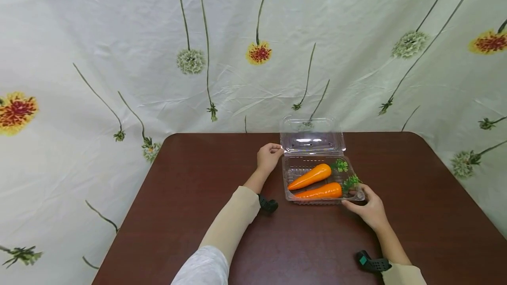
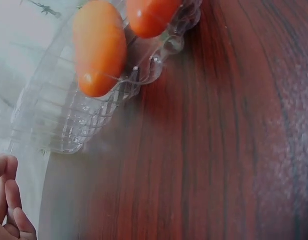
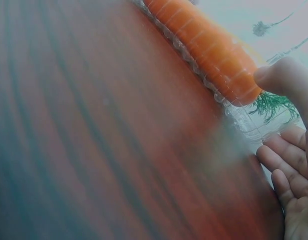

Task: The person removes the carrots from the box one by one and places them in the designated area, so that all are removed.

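Note:
A clear plastic clamshell container (image 1: 291, 197) sits on the table with its lid (image 1: 313, 148) raised at the back. Inside lie two orange carrots with green tops: the farther carrot (image 1: 313, 176) and the nearer carrot (image 1: 322, 191), both with their tips to the left. At the container's back left corner, by the hinge, my left hand (image 1: 269, 158) pinches the edge with its fingertips. My right hand (image 1: 370, 208) grips the front right corner, thumb (image 3: 281, 77) on the front side and fingers around the right side. The right wrist view shows the nearer carrot (image 3: 208, 47) through the wall.
The dark brown wooden table (image 1: 190, 214) has rounded far corners. A white cloth with printed flowers (image 1: 237, 87) hangs right behind its far edge. Each wrist wears a black band, one left band (image 1: 268, 204) and one right band (image 1: 372, 262).

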`<state>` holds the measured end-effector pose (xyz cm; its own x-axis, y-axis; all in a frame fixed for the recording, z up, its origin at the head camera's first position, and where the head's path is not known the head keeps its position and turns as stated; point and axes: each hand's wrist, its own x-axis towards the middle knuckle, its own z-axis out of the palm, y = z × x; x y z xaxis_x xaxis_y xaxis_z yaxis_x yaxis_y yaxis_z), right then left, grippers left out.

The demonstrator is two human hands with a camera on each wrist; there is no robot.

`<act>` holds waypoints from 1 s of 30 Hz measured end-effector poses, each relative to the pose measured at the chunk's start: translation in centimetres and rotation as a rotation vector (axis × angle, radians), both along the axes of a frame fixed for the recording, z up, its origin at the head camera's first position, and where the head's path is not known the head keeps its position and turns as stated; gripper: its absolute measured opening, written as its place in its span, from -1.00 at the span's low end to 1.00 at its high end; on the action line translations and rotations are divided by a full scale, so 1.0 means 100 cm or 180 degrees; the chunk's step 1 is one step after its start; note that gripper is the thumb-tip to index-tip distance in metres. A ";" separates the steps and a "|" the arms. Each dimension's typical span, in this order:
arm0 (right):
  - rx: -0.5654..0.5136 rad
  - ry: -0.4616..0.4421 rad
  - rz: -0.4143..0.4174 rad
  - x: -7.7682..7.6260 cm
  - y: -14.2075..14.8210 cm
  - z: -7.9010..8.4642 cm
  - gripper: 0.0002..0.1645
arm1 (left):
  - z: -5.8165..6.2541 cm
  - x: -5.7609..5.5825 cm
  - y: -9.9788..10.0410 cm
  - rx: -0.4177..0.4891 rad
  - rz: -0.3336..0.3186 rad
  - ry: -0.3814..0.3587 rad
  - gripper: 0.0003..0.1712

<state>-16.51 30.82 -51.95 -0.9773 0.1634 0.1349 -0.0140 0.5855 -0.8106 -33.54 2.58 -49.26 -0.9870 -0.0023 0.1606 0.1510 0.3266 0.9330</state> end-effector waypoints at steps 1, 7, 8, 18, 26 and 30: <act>-0.0017 -0.0004 0.0011 0.000 0.000 0.000 -0.28 | 0.000 0.000 0.001 -0.0011 0.0019 -0.0033 -0.83; -0.0052 -0.0003 0.0024 0.000 -0.001 0.001 -0.28 | 0.001 0.000 0.003 -0.0034 0.0092 -0.0287 -0.82; -0.0046 -0.0005 0.0020 0.000 -0.001 0.001 -0.29 | 0.002 0.001 0.003 -0.0036 0.0098 -0.0336 -0.81; -0.0037 -0.0053 0.0020 0.002 0.001 0.001 -0.25 | 0.011 0.003 0.005 -0.0094 0.0178 -0.0696 -0.80; 0.0010 -0.0038 0.0028 0.001 0.001 0.001 -0.24 | 0.012 0.004 0.003 0.0011 0.0214 -0.0862 -0.79; 0.0009 -0.0031 0.0032 0.000 0.000 0.001 -0.24 | 0.013 0.005 0.001 0.0008 0.0212 -0.0827 -0.76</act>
<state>-16.46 30.83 -51.87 -0.9802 0.1531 0.1258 -0.0120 0.5875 -0.8091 -32.99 2.72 -47.96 -0.9928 -0.0688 -0.0983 -0.1155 0.3255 0.9385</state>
